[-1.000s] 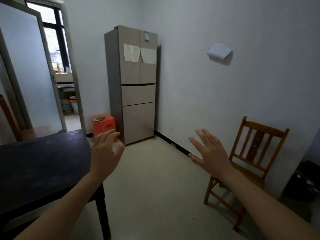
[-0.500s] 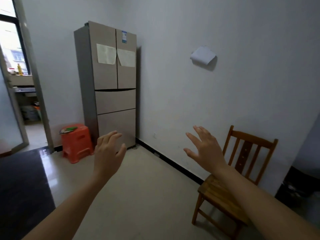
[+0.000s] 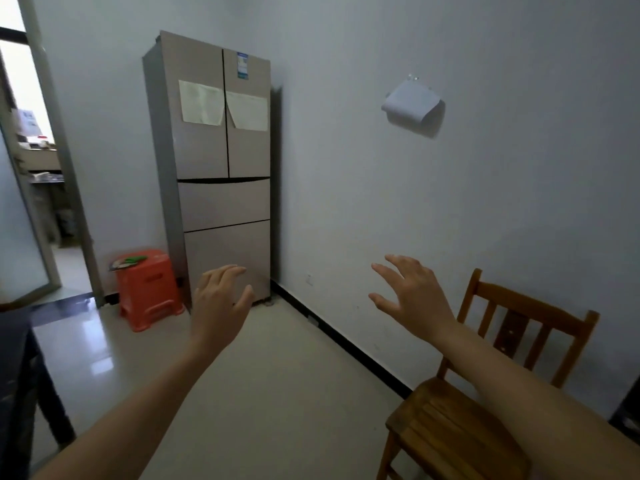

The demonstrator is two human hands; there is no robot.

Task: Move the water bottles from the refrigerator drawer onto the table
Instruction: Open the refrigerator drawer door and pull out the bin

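Observation:
A tall beige refrigerator [image 3: 221,168] stands in the far corner, with two upper doors and two drawers [image 3: 224,204] below, all closed. No water bottles are visible. The dark table [image 3: 14,368] shows only at the left edge. My left hand [image 3: 218,303] is raised in front of me with fingers relaxed and holds nothing; it overlaps the lower drawer in the view but is well short of it. My right hand [image 3: 412,296] is raised with spread fingers, also holding nothing.
An orange plastic stool [image 3: 149,289] stands left of the refrigerator. A wooden chair [image 3: 485,393] sits against the right wall. An open doorway [image 3: 38,188] is at the left. A paper sheet [image 3: 410,103] hangs on the wall. Pale floor lies between me and the refrigerator.
The view has swung right and come closer to the refrigerator, and the table has slid to the left edge. Both hands stay raised and hold nothing.

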